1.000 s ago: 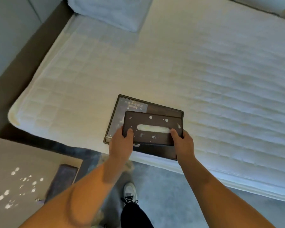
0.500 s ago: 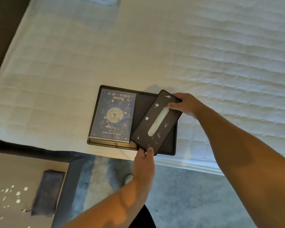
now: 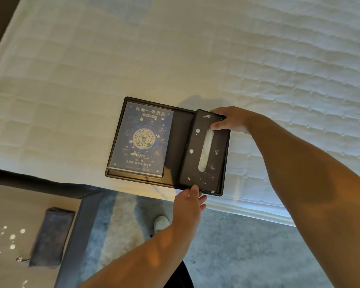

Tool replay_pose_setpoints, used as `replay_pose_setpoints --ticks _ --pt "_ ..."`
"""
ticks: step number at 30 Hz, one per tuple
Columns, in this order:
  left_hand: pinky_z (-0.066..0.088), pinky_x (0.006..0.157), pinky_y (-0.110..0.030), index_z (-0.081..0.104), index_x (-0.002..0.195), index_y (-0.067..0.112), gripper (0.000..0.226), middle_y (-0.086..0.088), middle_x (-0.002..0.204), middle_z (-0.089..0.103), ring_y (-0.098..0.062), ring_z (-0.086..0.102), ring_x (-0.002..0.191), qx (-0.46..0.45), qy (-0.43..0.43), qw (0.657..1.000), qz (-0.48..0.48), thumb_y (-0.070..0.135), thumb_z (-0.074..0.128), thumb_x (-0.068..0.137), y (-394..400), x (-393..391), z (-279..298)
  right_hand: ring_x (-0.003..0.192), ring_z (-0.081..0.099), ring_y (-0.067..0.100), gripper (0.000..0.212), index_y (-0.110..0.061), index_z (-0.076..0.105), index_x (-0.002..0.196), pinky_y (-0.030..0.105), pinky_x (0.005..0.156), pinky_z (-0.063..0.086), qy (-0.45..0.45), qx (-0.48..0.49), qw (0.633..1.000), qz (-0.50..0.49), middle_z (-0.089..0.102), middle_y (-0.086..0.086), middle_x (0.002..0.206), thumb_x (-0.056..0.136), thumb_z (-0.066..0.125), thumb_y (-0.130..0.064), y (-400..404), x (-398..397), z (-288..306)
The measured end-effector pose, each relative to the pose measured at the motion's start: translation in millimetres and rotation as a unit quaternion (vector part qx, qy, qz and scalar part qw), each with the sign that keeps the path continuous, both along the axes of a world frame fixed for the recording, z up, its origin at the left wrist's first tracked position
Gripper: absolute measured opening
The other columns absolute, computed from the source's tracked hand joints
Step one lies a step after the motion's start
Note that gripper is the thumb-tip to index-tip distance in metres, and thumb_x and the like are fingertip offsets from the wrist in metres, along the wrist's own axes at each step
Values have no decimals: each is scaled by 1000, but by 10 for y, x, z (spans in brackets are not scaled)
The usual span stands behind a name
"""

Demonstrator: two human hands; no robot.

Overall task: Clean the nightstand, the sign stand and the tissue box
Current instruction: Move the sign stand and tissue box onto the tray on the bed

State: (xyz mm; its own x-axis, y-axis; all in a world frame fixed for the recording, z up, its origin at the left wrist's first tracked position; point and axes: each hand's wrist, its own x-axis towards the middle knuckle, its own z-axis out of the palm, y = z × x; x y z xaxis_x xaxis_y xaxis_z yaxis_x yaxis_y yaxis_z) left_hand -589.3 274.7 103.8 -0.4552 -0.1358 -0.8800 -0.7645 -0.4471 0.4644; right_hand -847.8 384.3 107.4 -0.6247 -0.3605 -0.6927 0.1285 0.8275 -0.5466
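Head view: a dark tray point(image 3: 176, 149) lies on the white quilted mattress point(image 3: 258, 59) near its edge. In the tray's right half sits the black tissue box point(image 3: 205, 151), lengthwise, spotted with white flecks, a tissue showing in its slot. The right hand point(image 3: 229, 119) reaches in from the right, forearm stretched across the mattress, fingers curled over the box's far end with the thumb on its top. The left hand point(image 3: 190, 201) comes up from below, fingers clamped on the box's near end at the tray rim. The sign stand point(image 3: 141, 140) lies flat in the tray's left half, its blue card facing up. At lower left, the nightstand point(image 3: 6, 208) bench top carries white flecks and a folded grey cloth point(image 3: 50, 238).
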Motion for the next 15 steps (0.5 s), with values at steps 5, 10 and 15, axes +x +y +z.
replay_pose_setpoints --ticks 5,10,15 --pt "55 88 -33 59 90 19 19 -4 103 67 -17 68 94 4 9 1000 -16 28 47 100 -3 1 -41 105 60 15 47 -38 56 125 37 95 49 -6 -4 1000 13 63 -7 116 82 71 -34 -13 -24 -63" --pt "56 82 -28 60 88 19 19 -3 100 69 -15 69 92 11 16 998 -56 27 47 100 -85 -13 -91 101 61 14 44 -33 55 127 28 82 48 -9 -26 1000 -7 62 -5 113 86 68 -26 -43 15 -46" --pt "57 83 -31 61 101 12 23 -3 101 71 -15 71 92 15 23 993 -111 33 51 98 -210 -11 -126 109 59 19 52 -34 51 133 33 90 50 7 -16 1000 -21 59 -3 124 85 69 -28 -67 44 -59"
